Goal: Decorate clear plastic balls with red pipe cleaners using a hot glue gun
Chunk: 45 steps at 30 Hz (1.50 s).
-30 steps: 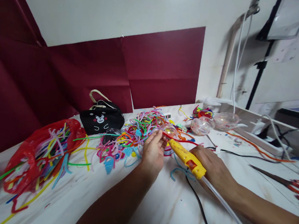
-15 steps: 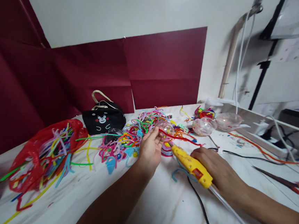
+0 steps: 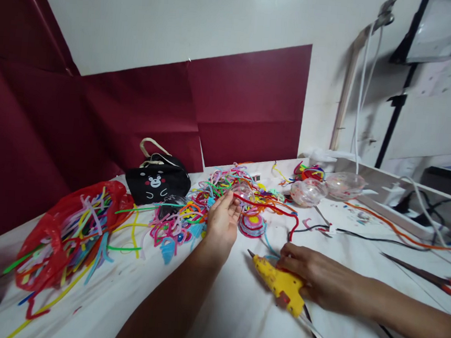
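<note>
My left hand (image 3: 221,225) pinches one end of a red pipe cleaner (image 3: 268,206), next to a clear plastic ball (image 3: 245,190) just behind its fingertips. Whether the fingers also grip the ball is hard to see. From there the pipe cleaner runs right and bends down to my right hand (image 3: 308,273). That hand is closed at the far side of a yellow hot glue gun (image 3: 276,285), low over the table, nozzle pointing up and left. Its fingertips are partly hidden. Between the hands lies a coiled disc (image 3: 252,225) of pink, purple and yellow pipe cleaner.
Tangled pipe cleaners (image 3: 176,228) lie behind my left hand. Further left are a red plastic bag (image 3: 51,243) of pipe cleaners and a black bag (image 3: 157,181). To the right sit clear balls (image 3: 308,192), a glue gun stand (image 3: 328,229), scissors (image 3: 421,273), a power strip (image 3: 414,217) and cables.
My right hand has moved down toward me with the glue gun, away from the left hand. The red pipe cleaner now bends downward at its right end, and the coiled disc shows more fully.
</note>
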Motion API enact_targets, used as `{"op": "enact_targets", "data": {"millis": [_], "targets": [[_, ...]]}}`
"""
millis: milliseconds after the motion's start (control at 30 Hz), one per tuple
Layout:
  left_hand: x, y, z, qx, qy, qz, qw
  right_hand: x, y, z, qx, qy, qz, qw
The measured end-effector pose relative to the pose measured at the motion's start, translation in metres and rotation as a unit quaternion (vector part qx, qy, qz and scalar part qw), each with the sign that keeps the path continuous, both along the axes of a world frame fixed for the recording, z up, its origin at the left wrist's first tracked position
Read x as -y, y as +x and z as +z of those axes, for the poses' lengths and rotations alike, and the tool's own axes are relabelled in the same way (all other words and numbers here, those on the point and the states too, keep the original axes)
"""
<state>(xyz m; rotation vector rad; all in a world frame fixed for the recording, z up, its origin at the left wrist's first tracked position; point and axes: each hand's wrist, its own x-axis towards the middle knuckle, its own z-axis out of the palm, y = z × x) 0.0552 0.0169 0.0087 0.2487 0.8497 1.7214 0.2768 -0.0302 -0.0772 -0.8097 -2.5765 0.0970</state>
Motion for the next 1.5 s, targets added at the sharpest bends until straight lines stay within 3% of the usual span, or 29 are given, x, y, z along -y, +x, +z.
{"op": "enact_targets", "data": {"millis": [100,300,400,500,567,633,733,867,1300,1500], "targets": [[0.0,0.001,-0.002,-0.004,0.003,0.0,1.0,-0.004,-0.007,0.004,0.055,-0.066,0.037,0.996],[-0.001,0.002,-0.006,-0.01,0.008,-0.001,1.0,-0.004,-0.013,0.012,0.054,-0.066,0.069,0.994],[-0.001,0.003,-0.008,-0.019,0.006,-0.001,1.0,-0.005,-0.015,0.025,-0.042,0.006,0.076,0.996],[0.0,0.005,-0.009,-0.033,0.008,-0.003,0.999,-0.016,-0.021,0.039,-0.168,0.15,-0.009,0.974],[0.001,0.006,-0.009,-0.038,0.009,-0.002,0.999,-0.029,-0.028,0.044,-0.208,0.183,-0.068,0.958],[0.003,0.008,-0.01,-0.041,0.012,-0.001,0.999,-0.043,-0.035,0.045,-0.233,0.14,-0.086,0.958],[0.006,0.01,-0.011,-0.045,0.024,-0.007,0.999,-0.057,-0.045,0.042,-0.274,0.003,-0.072,0.959],[0.007,0.011,-0.013,-0.047,0.033,-0.01,0.998,-0.059,-0.052,0.039,-0.343,-0.129,-0.041,0.929],[0.009,0.015,-0.015,-0.052,0.03,-0.026,0.998,-0.06,-0.059,0.031,-0.437,-0.274,-0.067,0.854],[0.011,0.016,-0.01,-0.048,0.015,-0.031,0.998,-0.061,-0.058,0.034,-0.442,-0.288,-0.076,0.846]]}}
